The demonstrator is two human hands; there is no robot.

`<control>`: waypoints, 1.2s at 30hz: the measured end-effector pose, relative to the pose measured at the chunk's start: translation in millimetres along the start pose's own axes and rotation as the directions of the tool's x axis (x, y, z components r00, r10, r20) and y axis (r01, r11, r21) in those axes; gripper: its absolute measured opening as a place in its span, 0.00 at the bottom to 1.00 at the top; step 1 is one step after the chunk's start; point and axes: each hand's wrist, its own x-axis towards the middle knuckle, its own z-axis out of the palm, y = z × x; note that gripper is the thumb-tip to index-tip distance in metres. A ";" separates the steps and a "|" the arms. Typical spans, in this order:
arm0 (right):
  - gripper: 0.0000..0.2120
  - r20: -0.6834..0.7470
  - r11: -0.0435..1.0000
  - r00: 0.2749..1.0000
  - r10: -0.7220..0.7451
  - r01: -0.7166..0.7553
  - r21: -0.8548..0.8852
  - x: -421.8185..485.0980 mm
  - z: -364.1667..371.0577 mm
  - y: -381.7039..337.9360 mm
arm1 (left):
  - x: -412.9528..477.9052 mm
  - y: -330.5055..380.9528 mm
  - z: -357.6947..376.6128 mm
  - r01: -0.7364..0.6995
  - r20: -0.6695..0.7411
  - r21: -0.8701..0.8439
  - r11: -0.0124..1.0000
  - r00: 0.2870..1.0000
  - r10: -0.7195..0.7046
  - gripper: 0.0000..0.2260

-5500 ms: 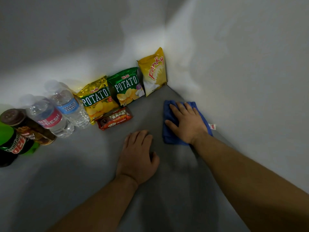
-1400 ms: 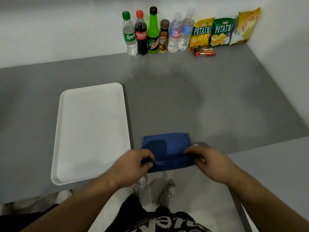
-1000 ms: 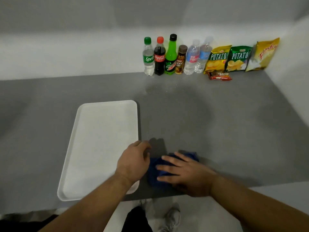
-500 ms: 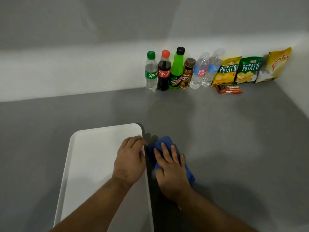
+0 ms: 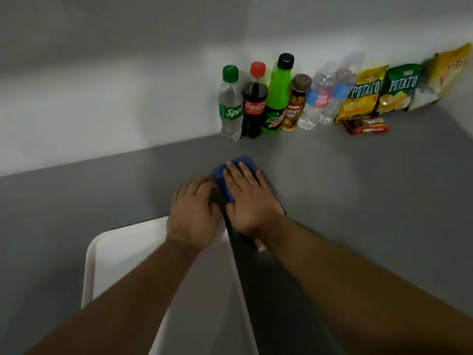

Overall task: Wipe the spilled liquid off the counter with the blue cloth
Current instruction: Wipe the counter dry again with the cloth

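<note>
The folded blue cloth [image 5: 220, 175] lies on the grey counter [image 5: 358, 190], a little in front of the row of bottles. My right hand [image 5: 249, 201] presses flat on top of it and covers most of it; a white tag [image 5: 260, 245] pokes out by my wrist. My left hand [image 5: 194, 213] rests palm down just left of the cloth, at the far right corner of the white tray [image 5: 122, 252], and holds nothing. I cannot make out any liquid on the counter around the cloth.
Against the back wall stand a Sprite bottle [image 5: 230, 106], a Coca-Cola bottle [image 5: 254, 106], a Mountain Dew bottle [image 5: 277, 98], a Kopiko bottle [image 5: 294, 106] and two water bottles [image 5: 318, 98]. Right of them are potato chip bags [image 5: 363, 93], a yellow bag [image 5: 445, 73] and a chocolate bar [image 5: 366, 125].
Both hands have slid the cloth from the counter's near edge, along the tray's right side, towards the bottles. My view has moved closer to the back wall.
</note>
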 end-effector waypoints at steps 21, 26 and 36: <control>0.33 -0.133 0.902 0.893 0.429 -0.417 0.111 -24.9 -37.7 162.9 | 39.6 105.9 58.7 -0.186 0.136 -0.036 0.982 0.972 0.190 0.20; 0.33 -0.120 0.898 0.890 0.439 -0.429 0.098 -58.4 -48.8 216.8 | 42.4 143.3 79.1 -0.222 0.136 -0.074 0.972 0.964 0.230 0.19; 0.31 -0.078 0.920 0.917 0.391 -0.388 0.050 -103.3 -80.6 347.4 | 46.5 201.2 119.3 -0.228 0.149 -0.139 0.964 0.957 0.248 0.19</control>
